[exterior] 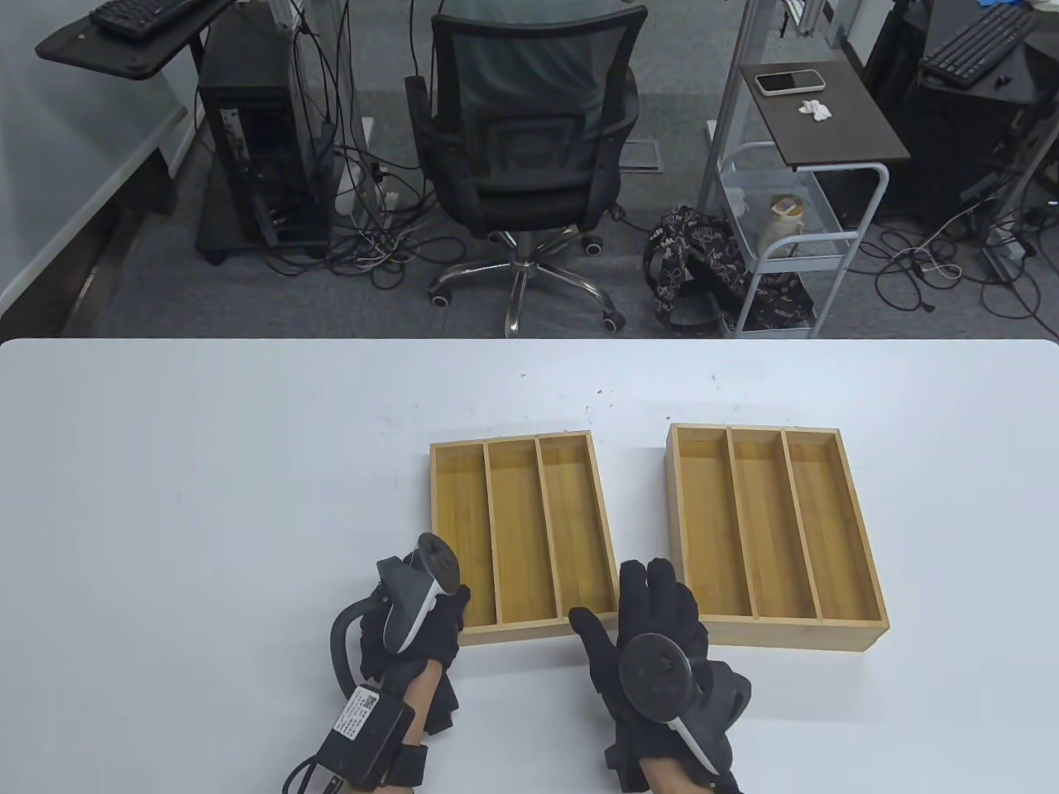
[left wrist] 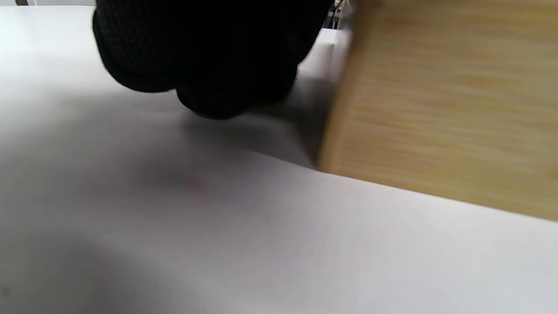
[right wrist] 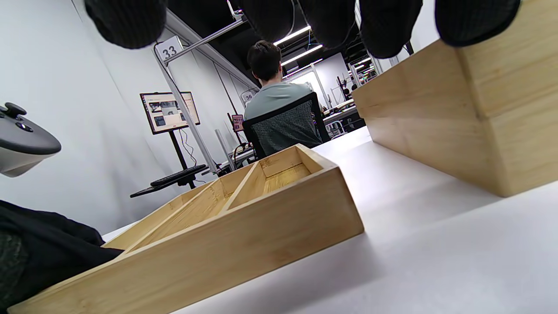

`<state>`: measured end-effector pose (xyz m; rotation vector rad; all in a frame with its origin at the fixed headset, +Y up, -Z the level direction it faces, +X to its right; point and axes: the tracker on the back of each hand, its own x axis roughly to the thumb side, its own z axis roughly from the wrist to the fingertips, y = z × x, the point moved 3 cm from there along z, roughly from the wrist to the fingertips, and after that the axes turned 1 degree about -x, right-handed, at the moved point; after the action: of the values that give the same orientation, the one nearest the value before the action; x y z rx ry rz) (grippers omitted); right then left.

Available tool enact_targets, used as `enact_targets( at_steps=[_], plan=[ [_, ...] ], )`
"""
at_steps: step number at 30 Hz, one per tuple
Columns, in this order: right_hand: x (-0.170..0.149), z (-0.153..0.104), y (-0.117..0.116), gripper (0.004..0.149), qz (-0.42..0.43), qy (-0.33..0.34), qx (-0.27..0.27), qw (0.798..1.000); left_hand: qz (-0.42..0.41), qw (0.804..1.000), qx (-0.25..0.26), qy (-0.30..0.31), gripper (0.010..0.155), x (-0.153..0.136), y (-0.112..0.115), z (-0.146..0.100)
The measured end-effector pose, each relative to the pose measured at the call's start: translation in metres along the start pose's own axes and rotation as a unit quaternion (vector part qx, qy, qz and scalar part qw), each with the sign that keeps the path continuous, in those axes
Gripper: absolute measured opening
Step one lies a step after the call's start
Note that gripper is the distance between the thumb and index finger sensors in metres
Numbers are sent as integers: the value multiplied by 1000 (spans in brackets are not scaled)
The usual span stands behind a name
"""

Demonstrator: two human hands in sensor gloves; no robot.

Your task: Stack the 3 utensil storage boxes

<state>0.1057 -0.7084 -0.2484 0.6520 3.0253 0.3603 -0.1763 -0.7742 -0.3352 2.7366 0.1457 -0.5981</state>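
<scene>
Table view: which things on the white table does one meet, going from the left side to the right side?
left hand → left wooden box → right hand → right wooden box

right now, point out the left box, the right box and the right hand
left box (exterior: 523,529), table view, floor of its middle compartment
right box (exterior: 765,525), table view, floor of its middle compartment
right hand (exterior: 654,628), table view, back of the glove
</scene>
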Motion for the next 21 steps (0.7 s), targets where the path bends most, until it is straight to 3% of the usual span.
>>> enact_targets(
  at_steps=[3,8,14,21],
  plan=[
    [-1,0,0,77,5,-4,2,1000,-60,998,-27,11,64,-5,4,3],
    [-1,0,0,77,10,-6,1,1000,-57,998,10,37,51,-5,4,4],
    [-8,2,3,76,16,-16,-3,1000,-82,995,32,45,48,-9,2,-1],
    [-15,4,12,80,27,-38,-20,999,-93,987,110,66,47,-20,-37,-29]
  ],
)
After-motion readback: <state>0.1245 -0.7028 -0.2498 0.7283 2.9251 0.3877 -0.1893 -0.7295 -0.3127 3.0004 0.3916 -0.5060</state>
